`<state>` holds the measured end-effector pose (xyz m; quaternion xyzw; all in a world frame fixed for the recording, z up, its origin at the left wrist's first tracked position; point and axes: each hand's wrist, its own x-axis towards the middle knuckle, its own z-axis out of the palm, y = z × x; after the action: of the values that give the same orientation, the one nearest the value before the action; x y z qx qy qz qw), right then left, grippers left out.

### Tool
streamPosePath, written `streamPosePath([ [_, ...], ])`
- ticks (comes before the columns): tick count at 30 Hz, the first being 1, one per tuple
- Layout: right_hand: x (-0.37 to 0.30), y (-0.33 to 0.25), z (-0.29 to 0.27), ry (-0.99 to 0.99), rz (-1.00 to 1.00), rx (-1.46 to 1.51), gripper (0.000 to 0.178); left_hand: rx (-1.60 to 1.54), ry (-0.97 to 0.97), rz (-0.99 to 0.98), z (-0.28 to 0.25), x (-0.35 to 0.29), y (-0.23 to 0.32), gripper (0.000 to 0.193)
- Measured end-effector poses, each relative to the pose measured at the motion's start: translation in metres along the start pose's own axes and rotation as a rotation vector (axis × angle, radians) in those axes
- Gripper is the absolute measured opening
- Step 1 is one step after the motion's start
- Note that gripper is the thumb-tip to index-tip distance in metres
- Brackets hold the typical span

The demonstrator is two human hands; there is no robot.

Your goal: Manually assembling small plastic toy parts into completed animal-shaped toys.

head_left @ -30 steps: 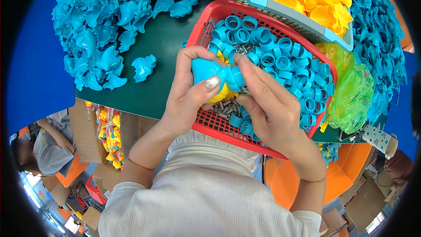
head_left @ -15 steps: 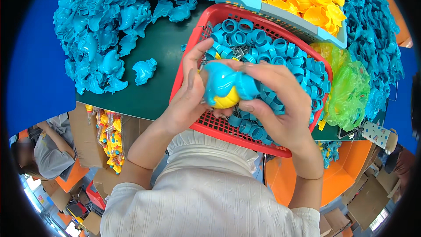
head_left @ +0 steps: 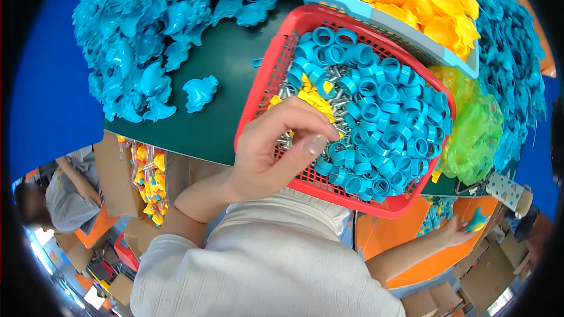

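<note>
Over the near left part of a red basket (head_left: 265, 91), my left hand (head_left: 276, 149) is curled closed, thumb toward the bent fingers; what it holds, if anything, is hidden. Beneath it lie small yellow parts (head_left: 317, 103) and silver metal pieces (head_left: 339, 73). Blue plastic rings (head_left: 388, 91) fill most of the basket. My right arm reaches out to the lower right, above an orange bin (head_left: 390, 232). A blue-and-yellow plastic piece (head_left: 476, 221) is at the fingertips of my right hand (head_left: 455, 232), which seem closed on it. It is small and slightly blurred.
Blue molded shells (head_left: 126, 41) are heaped at the left, with one loose shell (head_left: 200, 93) on the green table (head_left: 226, 61). A light-blue basket (head_left: 376, 14) of yellow shells stands behind. Green plastic bags (head_left: 473, 141) and another blue heap (head_left: 508, 70) lie right.
My hands have separated. My right hand has swung down to the right, with the blue-and-yellow piece now at its fingertips. My left hand has curled in over the basket.
</note>
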<state>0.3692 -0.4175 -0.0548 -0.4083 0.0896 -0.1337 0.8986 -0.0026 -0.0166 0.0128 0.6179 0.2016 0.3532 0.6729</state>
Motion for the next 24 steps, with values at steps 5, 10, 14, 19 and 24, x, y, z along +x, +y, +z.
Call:
streamPosePath([
  [5, 0.028, 0.005, -0.047, 0.634, 0.126, 0.173, 0.019, 0.417, 0.381, 0.287, -0.041, 0.001, 0.014, 0.012],
  [10, 0.05, 0.007, -0.023, 0.133, 0.125, 0.07, 0.016, 1.358, 0.301, -0.045, -0.11, -0.006, 0.037, 0.022],
  [14, 0.001, 0.014, 0.087, -0.547, 0.212, 0.07, 0.012, 1.492, 0.116, -0.089, -0.113, -0.004, 0.023, 0.026],
  [19, -0.138, 0.047, 0.211, -0.865, 0.074, -0.108, 0.017, 1.516, 0.015, -0.072, -0.121, 0.003, 0.008, 0.022],
  [24, -0.248, 0.066, 0.245, -1.365, -0.259, -0.709, 0.015, 0.832, 0.323, 0.033, -0.108, 0.008, 0.023, 0.013],
])
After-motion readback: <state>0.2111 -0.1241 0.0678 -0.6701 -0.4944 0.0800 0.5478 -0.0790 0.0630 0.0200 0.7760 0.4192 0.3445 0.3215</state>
